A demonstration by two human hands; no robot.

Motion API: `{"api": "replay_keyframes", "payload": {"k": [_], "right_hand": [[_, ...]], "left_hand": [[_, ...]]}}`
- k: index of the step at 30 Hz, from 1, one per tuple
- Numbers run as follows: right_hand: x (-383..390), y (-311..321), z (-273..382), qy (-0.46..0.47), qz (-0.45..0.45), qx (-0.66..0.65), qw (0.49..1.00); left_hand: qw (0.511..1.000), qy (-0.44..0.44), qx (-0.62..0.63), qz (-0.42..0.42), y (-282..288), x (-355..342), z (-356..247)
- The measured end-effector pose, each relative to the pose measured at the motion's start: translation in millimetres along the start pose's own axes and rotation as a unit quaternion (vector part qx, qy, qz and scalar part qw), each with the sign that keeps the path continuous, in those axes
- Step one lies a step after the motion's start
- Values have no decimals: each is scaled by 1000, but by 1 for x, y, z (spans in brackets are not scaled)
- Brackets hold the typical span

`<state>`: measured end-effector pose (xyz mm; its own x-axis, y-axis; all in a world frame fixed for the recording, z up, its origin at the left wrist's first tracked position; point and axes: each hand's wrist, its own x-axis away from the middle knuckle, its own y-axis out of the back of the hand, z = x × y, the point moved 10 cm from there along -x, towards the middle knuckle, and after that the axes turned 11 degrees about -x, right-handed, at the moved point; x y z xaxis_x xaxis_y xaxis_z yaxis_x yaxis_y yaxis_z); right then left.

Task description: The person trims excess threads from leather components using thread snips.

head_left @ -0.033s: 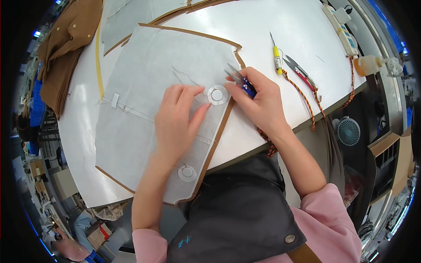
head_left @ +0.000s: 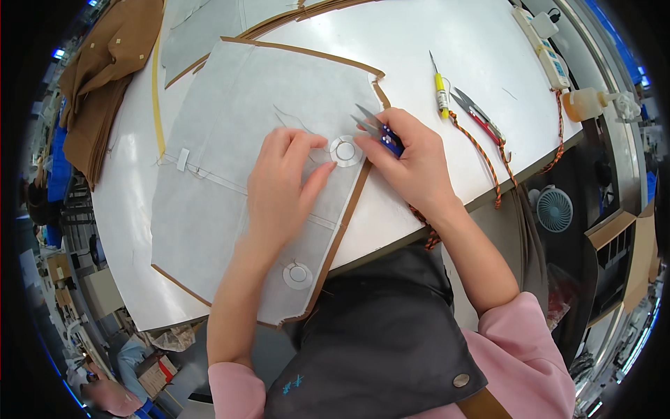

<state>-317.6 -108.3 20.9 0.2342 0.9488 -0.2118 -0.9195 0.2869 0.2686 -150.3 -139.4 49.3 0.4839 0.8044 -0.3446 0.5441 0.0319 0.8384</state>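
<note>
A panel of pale grey-white lining with brown edges [head_left: 209,126] lies across the white table. My left hand [head_left: 283,181] rests on it, thumb and forefinger apart beside a white round patch with a metal ring [head_left: 345,151]. Thin loose thread [head_left: 296,122] lies by those fingertips; whether they touch it I cannot tell. My right hand [head_left: 419,153] grips thread snips with blue handles [head_left: 392,142] at the panel's right edge. Their blades are parted and point up and left, just above the patch. A second ringed patch [head_left: 298,275] sits near the panel's lower corner.
Right of the panel lie a yellow-handled awl [head_left: 442,94] and red-handled snips [head_left: 481,119], both on braided cords. A power strip [head_left: 544,52] and an amber bottle [head_left: 585,105] stand at the right edge. Folded brown pieces [head_left: 105,91] are at the far left.
The snips in my right hand have shifted slightly left and down, closer to the ringed patch. My left hand has barely moved.
</note>
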Motion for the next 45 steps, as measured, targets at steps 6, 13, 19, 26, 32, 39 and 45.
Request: {"api": "replay_keyframes", "payload": {"k": [6,13,19,26,32,39,45], "right_hand": [[0,-15,11,38,40,160,986],[-1,-18,11,37,58,184,980],[-1,-20,12,34,65,192,979],[-2,-17,8,13,58,170,984],[-2,-19,6,13,66,168,984],[-1,-18,8,27,57,160,985],[-1,-17,8,32,56,158,985]], "left_hand": [[998,-52,20,44,-19,-16,3],[987,-147,-46,36,-26,-20,-13],[988,-148,-37,1,-26,-20,-11],[992,-123,12,-13,-14,-8,-7],[996,-82,41,1,-13,-9,-5],[992,-117,10,55,-18,-19,-8],[986,-125,-14,114,-26,-27,-12]]}}
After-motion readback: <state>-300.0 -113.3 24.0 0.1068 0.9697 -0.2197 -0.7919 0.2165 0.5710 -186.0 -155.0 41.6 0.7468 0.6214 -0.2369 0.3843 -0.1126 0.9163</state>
